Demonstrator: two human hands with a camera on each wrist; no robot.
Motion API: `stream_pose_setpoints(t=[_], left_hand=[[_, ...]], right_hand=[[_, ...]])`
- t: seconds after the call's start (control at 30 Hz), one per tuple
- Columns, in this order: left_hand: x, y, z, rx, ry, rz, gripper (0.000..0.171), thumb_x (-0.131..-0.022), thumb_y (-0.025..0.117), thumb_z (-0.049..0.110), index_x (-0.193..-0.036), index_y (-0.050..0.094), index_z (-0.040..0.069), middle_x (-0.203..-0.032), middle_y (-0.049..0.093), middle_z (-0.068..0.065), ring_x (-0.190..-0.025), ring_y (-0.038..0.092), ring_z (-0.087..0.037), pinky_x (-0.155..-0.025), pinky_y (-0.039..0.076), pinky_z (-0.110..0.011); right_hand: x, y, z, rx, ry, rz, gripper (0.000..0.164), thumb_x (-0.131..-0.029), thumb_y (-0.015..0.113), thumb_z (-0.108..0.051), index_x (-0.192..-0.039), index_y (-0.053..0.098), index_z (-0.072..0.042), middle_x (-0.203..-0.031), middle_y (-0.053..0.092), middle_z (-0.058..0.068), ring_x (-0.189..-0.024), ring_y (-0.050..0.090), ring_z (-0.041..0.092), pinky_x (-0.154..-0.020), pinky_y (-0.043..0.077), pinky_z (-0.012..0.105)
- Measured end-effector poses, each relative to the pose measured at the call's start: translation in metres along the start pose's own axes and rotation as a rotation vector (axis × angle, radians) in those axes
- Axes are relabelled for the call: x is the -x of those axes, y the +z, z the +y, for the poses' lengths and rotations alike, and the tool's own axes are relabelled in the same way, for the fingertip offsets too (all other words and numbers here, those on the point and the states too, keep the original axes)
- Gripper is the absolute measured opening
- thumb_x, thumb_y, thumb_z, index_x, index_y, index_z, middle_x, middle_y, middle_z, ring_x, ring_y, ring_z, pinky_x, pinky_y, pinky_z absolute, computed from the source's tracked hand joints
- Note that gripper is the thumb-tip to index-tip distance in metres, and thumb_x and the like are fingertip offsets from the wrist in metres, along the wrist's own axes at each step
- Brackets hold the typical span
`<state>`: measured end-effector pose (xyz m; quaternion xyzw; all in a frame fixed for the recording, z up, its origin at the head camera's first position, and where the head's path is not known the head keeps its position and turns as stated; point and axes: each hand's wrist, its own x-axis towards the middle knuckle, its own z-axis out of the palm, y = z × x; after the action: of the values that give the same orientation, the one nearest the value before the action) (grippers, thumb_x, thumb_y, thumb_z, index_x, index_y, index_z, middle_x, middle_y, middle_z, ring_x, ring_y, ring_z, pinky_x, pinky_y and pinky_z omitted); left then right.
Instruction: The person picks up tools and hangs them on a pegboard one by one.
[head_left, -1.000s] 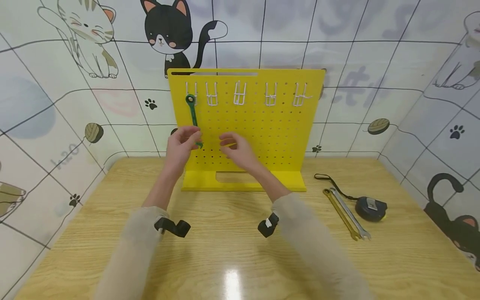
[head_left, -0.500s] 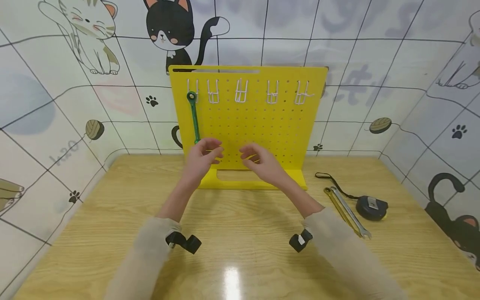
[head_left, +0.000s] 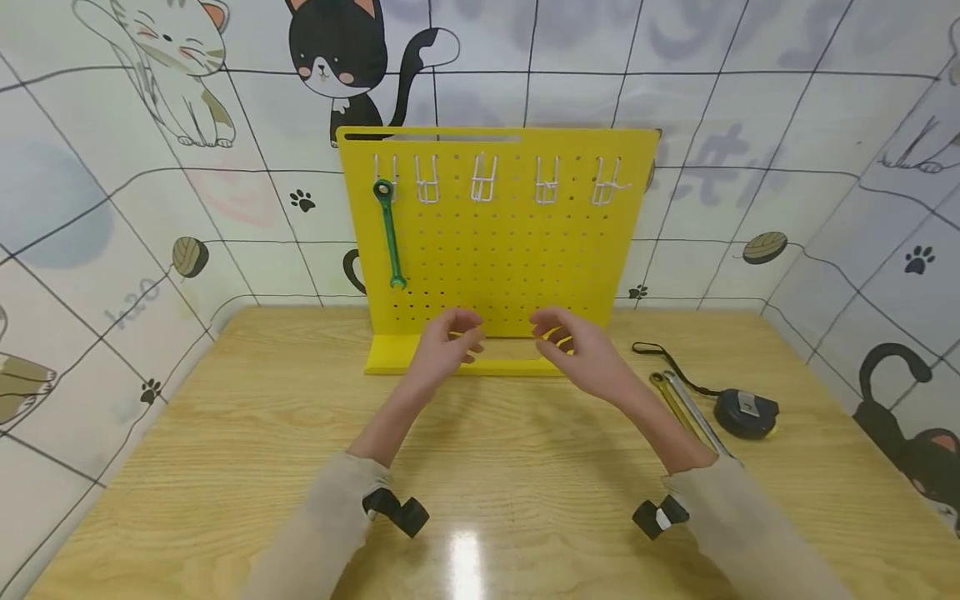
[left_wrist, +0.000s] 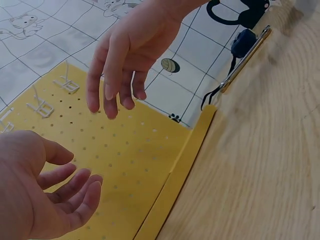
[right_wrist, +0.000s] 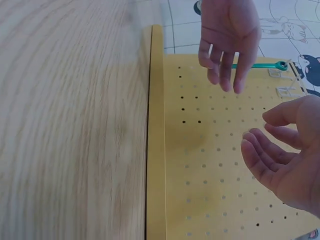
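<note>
A green ratchet combination wrench [head_left: 391, 237] hangs from the leftmost white hook of the yellow pegboard [head_left: 510, 258], its open end downward. In front of the board's lower part is my left hand [head_left: 447, 346], fingers loosely bent and holding nothing. My right hand [head_left: 581, 348] is level with it, a short gap away, also holding nothing and with relaxed fingers. Both wrist views show bare palms and loosely curved fingers; the left wrist view has the left hand [left_wrist: 50, 187] at lower left, and the right wrist view has the right hand [right_wrist: 290, 150] at right.
Several white wire hooks [head_left: 483, 179] line the board's upper part. On the wooden table [head_left: 247, 433], at right, lie a yellow wrench [head_left: 671, 402], a silver wrench [head_left: 697, 408] partly behind the right forearm, and a black tape measure [head_left: 746, 413] with a strap.
My left hand has left the green wrench's lower end and moved down and right. My right hand has also moved down and right. The wrench stays hanging on its hook.
</note>
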<state>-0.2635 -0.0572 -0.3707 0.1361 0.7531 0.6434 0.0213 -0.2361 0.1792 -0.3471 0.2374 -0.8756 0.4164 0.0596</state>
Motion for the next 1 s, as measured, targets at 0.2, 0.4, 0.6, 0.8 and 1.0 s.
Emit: stream_pose_setpoints(t=[0.2,0.4,0.6,0.8,1.0], left_hand=[[0.004,0.013,-0.004,-0.012,-0.021,-0.040,0.028,-0.103,0.058,0.013,-0.126,0.058,-0.001,-0.116,0.061,-0.015,-0.101,0.066,-0.037,-0.085,0.058,-0.045],[0.006,0.027,-0.006,-0.004,-0.028,-0.089,0.028,-0.102,0.059,0.015,-0.126,0.057,0.000,-0.116,0.060,-0.015,-0.102,0.066,-0.037,-0.087,0.058,-0.048],[0.007,0.039,-0.007,0.013,-0.062,-0.132,0.031,-0.102,0.059,0.018,-0.128,0.055,0.000,-0.118,0.060,-0.016,-0.104,0.064,-0.039,-0.089,0.057,-0.049],[0.005,0.051,-0.011,0.018,-0.091,-0.156,0.032,-0.102,0.059,0.017,-0.128,0.055,-0.002,-0.116,0.060,-0.015,-0.103,0.065,-0.038,-0.088,0.057,-0.045],[0.006,0.067,-0.012,0.036,-0.124,-0.188,0.031,-0.103,0.059,0.015,-0.128,0.055,-0.002,-0.112,0.061,-0.013,-0.105,0.064,-0.042,-0.089,0.057,-0.046]], right_hand=[[0.021,-0.016,0.010,0.056,-0.014,0.006,0.031,-0.101,0.060,-0.008,-0.132,0.057,-0.004,-0.117,0.063,0.011,-0.098,0.063,0.027,-0.085,0.053,0.045],[0.041,-0.031,0.019,0.126,0.007,0.025,0.032,-0.099,0.062,-0.005,-0.130,0.057,-0.001,-0.115,0.064,0.012,-0.096,0.064,0.026,-0.083,0.055,0.044],[0.059,-0.048,0.028,0.142,0.091,0.003,0.034,-0.101,0.061,-0.009,-0.134,0.054,0.000,-0.120,0.062,0.014,-0.102,0.062,0.028,-0.084,0.055,0.037],[0.075,-0.062,0.039,0.146,0.143,-0.004,0.038,-0.103,0.060,-0.013,-0.138,0.051,0.001,-0.123,0.060,0.018,-0.104,0.062,0.030,-0.082,0.053,0.028],[0.091,-0.076,0.055,0.204,0.186,-0.001,0.039,-0.103,0.059,-0.014,-0.138,0.050,0.002,-0.120,0.061,0.020,-0.103,0.064,0.033,-0.078,0.054,0.027]])
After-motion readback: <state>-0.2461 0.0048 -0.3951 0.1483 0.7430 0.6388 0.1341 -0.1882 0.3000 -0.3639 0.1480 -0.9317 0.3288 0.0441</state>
